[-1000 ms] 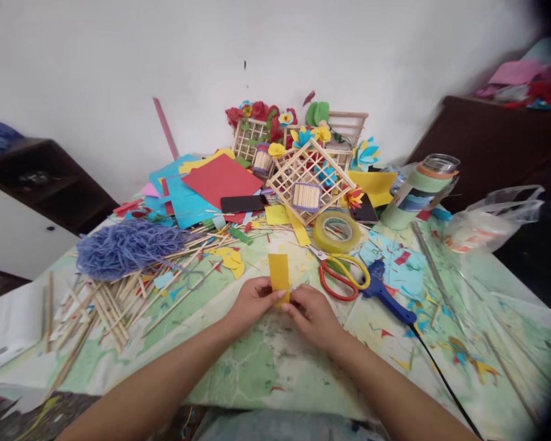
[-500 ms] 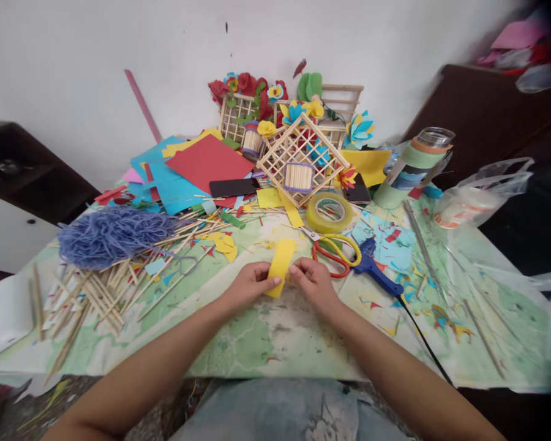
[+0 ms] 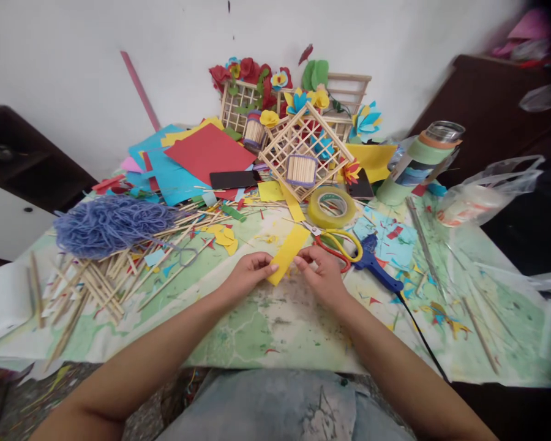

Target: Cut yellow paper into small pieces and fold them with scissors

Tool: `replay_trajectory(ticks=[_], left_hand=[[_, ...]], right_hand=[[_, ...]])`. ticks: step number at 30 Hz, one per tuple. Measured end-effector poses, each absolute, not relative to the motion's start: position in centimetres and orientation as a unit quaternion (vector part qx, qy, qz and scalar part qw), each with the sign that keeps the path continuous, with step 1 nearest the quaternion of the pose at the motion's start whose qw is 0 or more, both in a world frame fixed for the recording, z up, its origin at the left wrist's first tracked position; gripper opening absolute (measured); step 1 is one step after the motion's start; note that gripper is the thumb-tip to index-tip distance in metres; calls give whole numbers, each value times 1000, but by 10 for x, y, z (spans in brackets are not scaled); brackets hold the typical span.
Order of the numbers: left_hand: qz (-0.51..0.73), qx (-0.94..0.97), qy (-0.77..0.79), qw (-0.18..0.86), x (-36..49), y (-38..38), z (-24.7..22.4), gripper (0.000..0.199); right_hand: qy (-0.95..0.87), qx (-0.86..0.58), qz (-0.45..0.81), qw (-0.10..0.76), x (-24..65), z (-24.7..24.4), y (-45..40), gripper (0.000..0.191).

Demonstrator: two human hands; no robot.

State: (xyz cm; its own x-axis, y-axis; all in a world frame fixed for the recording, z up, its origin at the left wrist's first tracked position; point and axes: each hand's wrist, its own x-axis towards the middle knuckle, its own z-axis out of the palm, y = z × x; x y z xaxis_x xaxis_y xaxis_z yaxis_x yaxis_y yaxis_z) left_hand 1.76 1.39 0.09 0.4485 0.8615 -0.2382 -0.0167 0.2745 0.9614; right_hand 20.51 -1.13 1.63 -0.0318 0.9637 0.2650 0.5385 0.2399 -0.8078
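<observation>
A flat yellow paper strip (image 3: 288, 252) slants up and to the right just above the table. My left hand (image 3: 251, 269) pinches its lower left edge, thumb on top. My right hand (image 3: 322, 272) is closed at the strip's right edge, thumb and fingers pinched together there; the exact contact is hard to see. Just beyond my right hand lie scissors (image 3: 344, 242) with red and yellow handles. A blue glue gun (image 3: 379, 269) is to their right, its black cord running toward the front edge.
Behind stand stick lattice frames (image 3: 307, 150) with paper flowers. A yellow tape roll (image 3: 331, 208), a green bottle (image 3: 420, 162) and a bagged cup (image 3: 466, 205) are on the right. Blue-purple yarn (image 3: 112, 223), wooden sticks (image 3: 101, 288) and coloured sheets (image 3: 211, 153) fill the left.
The yellow strip has turned from nearly upright to slanting rightward, its top end now nearer the scissors. Both hands have stayed close on either side of it. The view has shifted slightly.
</observation>
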Motion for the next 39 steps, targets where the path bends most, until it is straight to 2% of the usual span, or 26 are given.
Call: replay_trajectory(ticks=[2,5,8,11,17,24,28,31,34,39], left_hand=[[344,482,423,685,16,16,0,28],[362,465,433,682,11,21,0,30],[373,468,448,664,5,26,4,32],[375,471,462,651,2,27,8,32],[373,480,450,654,3,24,12,32],[386,483,445,648,0,26,14,34],[388,492,449,637,-1,28,15,35],[397,489,449,634,-3,29,17,35],[416,471,449,635,-5,30,17,34],[448,473,442,617,-10,35,17,31]], right_hand=[[-724,-607,123,305,220,25,-7,21],[-698,-698,-26,154,241,32,-1,25],[-678,-730,-61,63,252,30,2,24],[-687,-724,-57,30,252,27,3,26],[-683,-728,-34,50,251,23,4,49],[-624,-767,-49,143,252,29,2,50],[-616,-752,48,228,245,33,-2,62],[-670,-671,138,286,237,34,-4,57],[-709,-617,214,267,229,35,-8,47],[-721,-611,241,222,222,39,-15,48]])
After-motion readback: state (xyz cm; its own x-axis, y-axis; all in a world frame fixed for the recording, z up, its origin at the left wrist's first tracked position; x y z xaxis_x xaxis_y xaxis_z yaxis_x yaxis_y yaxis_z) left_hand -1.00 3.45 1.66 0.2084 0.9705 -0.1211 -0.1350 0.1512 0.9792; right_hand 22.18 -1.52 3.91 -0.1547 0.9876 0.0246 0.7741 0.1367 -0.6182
